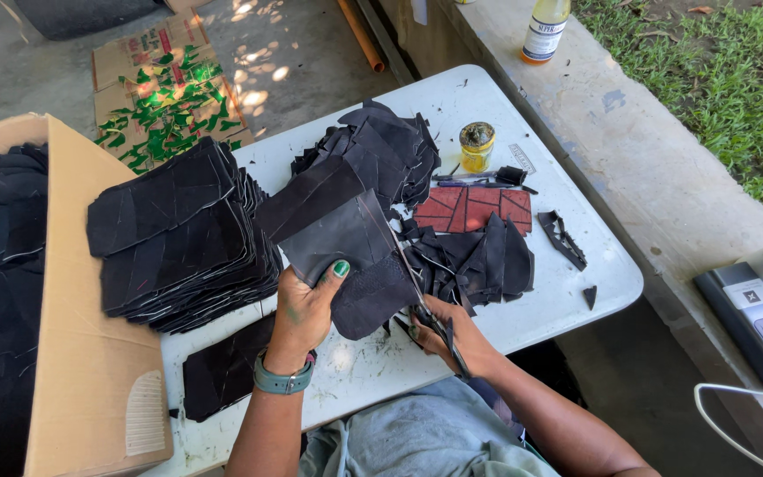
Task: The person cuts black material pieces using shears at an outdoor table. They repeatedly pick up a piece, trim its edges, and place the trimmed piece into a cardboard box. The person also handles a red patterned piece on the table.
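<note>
The left hand [304,309] grips a black leather piece [351,256] by its lower edge, thumb on top, above the white table [576,283]. The right hand [452,340] is closed around scissors [434,327], whose blades run up under the piece; the tips are hidden by it. Left of the hands lies a stack of cut black pieces [178,234]; beyond it, a looser heap [381,150]. Offcuts [479,261] partly cover a red patterned sheet [474,208]. A small jar [477,146] stands near. The cardboard box [81,353] at left is cut off by the frame edge, its contents too dark to make out.
</note>
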Motion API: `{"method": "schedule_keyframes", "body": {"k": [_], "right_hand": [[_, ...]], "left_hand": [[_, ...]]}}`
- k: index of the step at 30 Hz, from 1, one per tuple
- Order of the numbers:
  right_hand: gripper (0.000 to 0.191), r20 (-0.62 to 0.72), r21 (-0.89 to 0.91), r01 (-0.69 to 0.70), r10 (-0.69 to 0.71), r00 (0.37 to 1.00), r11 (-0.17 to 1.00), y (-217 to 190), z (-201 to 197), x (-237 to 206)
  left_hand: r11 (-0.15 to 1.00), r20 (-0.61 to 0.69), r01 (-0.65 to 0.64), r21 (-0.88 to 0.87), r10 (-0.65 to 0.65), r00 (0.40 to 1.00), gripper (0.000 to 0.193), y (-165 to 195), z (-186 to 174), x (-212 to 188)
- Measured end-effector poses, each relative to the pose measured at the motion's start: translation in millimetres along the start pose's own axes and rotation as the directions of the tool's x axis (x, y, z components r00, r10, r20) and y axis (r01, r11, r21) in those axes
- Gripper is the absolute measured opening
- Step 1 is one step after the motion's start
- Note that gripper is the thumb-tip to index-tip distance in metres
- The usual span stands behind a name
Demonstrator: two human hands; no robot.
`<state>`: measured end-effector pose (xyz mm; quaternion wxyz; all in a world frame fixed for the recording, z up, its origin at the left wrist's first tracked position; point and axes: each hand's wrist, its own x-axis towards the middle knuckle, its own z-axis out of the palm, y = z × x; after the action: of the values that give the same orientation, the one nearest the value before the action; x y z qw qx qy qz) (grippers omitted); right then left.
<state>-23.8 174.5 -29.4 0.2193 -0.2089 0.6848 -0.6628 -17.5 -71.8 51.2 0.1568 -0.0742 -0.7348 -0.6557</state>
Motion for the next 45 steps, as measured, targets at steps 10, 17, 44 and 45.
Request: {"method": "schedule_keyframes", "body": {"k": [10,17,44,45], "right_hand": [[0.018,0.006,0.008,-0.041,0.041,0.999,0.999,-8.6,3.1,2.3],[0.026,-0.051,-0.016,-0.083,0.082,0.995,0.996,-17.3,4.8,5.3],[0.028,-0.05,0.034,-0.106,0.108,0.993,0.994,8.5,6.9,7.4],[0.026,-0.046,0.038,-0.141,0.143,0.989,0.989,14.3,8.0,7.8]], "left_hand": [[0.998,0.046,0.055,0.019,-0.056,0.997,0.042,-5.6,-1.3,-3.8],[0.997,0.093,0.07,0.013,-0.07,0.993,0.042,-11.1,6.9,-11.6],[0.97,0.074,0.167,-0.178,-0.156,0.985,0.038,-6.9,9.9,-2.5],[0.966,0.082,0.16,-0.203,-0.146,0.986,0.039,-8.2,9.1,-1.7]]}}
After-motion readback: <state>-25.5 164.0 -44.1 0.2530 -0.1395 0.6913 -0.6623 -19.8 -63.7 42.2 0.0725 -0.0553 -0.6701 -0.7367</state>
